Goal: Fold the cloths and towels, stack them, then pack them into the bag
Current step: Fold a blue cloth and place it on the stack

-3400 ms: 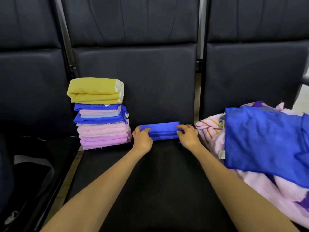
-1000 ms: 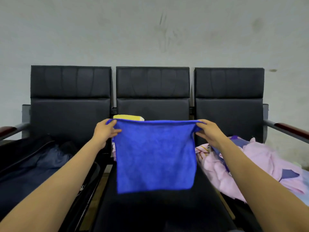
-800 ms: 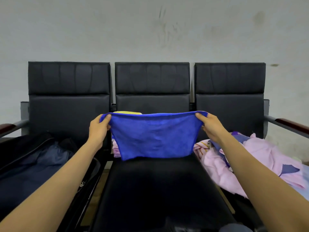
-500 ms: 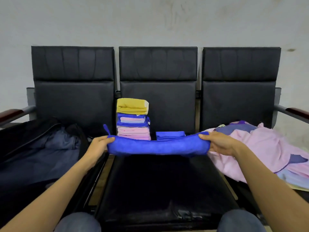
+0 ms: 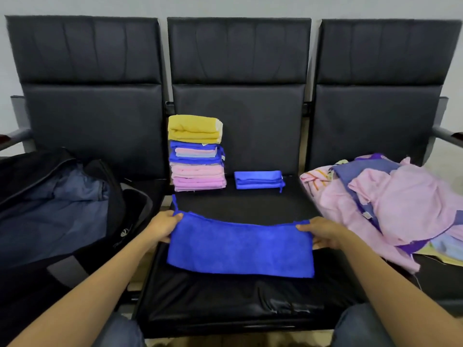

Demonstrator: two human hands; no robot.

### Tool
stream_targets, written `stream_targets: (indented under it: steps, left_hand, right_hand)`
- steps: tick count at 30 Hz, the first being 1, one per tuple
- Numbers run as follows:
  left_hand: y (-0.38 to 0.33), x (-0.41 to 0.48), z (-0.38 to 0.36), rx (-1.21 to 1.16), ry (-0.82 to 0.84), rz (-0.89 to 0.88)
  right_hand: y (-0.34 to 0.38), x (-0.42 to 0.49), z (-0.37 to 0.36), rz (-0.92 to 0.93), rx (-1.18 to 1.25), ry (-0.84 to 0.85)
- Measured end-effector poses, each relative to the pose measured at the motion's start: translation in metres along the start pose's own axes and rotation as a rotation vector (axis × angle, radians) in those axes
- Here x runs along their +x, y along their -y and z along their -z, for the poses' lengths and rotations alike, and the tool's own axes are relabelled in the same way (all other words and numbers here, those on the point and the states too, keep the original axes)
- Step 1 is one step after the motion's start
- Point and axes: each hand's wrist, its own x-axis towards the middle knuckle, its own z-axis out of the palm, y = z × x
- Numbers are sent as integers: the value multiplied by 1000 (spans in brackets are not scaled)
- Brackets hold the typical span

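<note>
In the head view, a blue cloth lay across the front half of the middle seat of a black padded bench, folded over into a wide band with its long edges running left to right. The left hand held the cloth's left end, its fingers pinched on the upper corner, where a small loop of blue cord stood up beside the thumb. The right hand held the right end the same way, fingers clamped on the top corner. The top edge sagged a little between the two hands, and the lower edge rested flat on the seat.

At the back of the same seat, against the backrest, stood a stack of folded pink and blue cloths with a yellow towel on top. Just to its right, apart from it, lay a folded blue cloth on its own.

On the right-hand seat lay a heap of loose cloths, mostly pink with some purple, blue and striped pieces. On the left-hand seat sat a dark bag, open, with its blue lining showing. Two knees in jeans showed at the bottom edge.
</note>
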Motion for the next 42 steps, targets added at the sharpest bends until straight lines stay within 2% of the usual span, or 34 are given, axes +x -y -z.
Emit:
stream_targets:
  steps: [6, 10, 13, 15, 19, 22, 24, 26, 28, 29, 31, 35, 38, 42]
  left_hand:
    - [4, 33, -19, 25, -61, -45]
    - [9, 40, -30, 173, -180, -131]
    - [6, 41, -34, 287, -222, -166]
    - [5, 43, -36, 343, -214, -176]
    - [4, 43, -36, 423, -114, -61]
    - [5, 35, -37, 735, -51, 19]
    - [5, 32, -39, 896, -37, 10]
    - [6, 32, -40, 796, -61, -40]
    - [7, 33, -39, 550, -106, -83]
    - [5, 31, -37, 426, -125, -90]
    - [6, 26, -33, 276, -130, -97]
    - [13, 27, -27, 314, -50, -152]
    - [10, 25, -28, 206, 85, -70]
    - [-7, 22, -29, 93, 128, -43]
  right_hand:
    - [0, 36, -17, 63, -50, -135]
    - [-6, 48, -24, 94, -315, -296]
    - [-5, 49, -26, 92, -383, -343]
    - [-6, 49, -28, 96, -421, -364]
    - [-10, 46, -30, 125, -553, -442]
    - [-5, 39, -33, 239, -741, -499]
    - [-1, 37, -39, 350, -785, -401]
    - [-4, 38, -46, 381, -836, -196]
    - [-10, 39, -53, 319, -948, -5]
    - [-12, 39, -56, 292, -985, 34]
    - [-14, 41, -56, 276, -1001, 34]
    - [-11, 41, -53, 244, -994, 34]
    - [-9, 38, -52, 242, -972, 44]
    - [-3, 34, -46, 208, -825, 49]
